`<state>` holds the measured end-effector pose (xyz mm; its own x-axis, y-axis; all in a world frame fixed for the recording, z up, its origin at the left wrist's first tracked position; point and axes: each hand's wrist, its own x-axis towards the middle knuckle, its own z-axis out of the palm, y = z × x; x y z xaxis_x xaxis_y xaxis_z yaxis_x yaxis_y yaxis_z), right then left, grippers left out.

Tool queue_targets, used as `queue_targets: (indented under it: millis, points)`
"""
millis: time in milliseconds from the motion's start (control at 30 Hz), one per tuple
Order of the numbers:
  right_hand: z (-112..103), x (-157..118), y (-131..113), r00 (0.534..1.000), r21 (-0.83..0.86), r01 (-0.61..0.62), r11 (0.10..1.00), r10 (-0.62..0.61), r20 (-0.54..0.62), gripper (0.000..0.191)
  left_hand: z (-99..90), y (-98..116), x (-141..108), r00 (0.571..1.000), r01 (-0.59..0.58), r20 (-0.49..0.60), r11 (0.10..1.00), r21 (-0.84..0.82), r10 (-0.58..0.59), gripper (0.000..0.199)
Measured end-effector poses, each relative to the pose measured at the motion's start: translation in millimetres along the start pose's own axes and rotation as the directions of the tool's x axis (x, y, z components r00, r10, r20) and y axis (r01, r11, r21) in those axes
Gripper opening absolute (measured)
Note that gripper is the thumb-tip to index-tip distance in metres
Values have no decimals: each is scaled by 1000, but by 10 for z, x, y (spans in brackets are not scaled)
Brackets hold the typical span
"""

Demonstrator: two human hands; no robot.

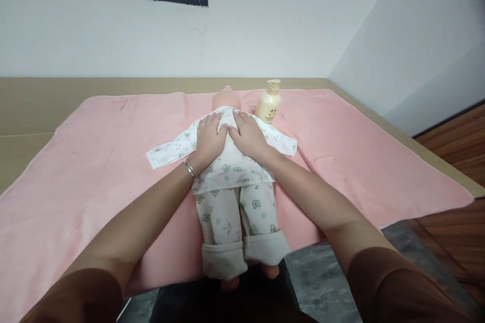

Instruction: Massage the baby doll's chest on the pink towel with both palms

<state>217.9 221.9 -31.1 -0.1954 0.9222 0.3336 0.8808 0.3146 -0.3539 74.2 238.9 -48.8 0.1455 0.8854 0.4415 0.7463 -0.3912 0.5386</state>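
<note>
A baby doll [227, 171] in a white patterned top and trousers lies on a pink blanket [159, 232], head away from me. Its face does not show. My left hand [209, 137] rests flat on the upper left of the doll's top, fingers stretched out. On the upper right lies my right hand [248, 135], also flat with its fingers extended. The two thumbs come close together over the middle. Both sleeves are spread out sideways, and the trouser legs are rolled up at the ends, with the feet partly showing near the blanket's front edge.
A cream pump bottle [270, 102] stands on the blanket just right of the doll's head. Beneath the blanket is a light wooden table [22, 111] against a white wall [265, 25]. Wood-grain panels [454, 146] are at the right, and the grey floor [322, 277] shows below.
</note>
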Motion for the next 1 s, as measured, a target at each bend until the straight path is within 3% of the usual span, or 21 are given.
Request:
queue_targets:
  millis: [1000]
  points:
    - [25,-9,18,1000,11,4,1000,-4,-25,61,10,-13,-11,1000,-7,-9,1000,1,7,48]
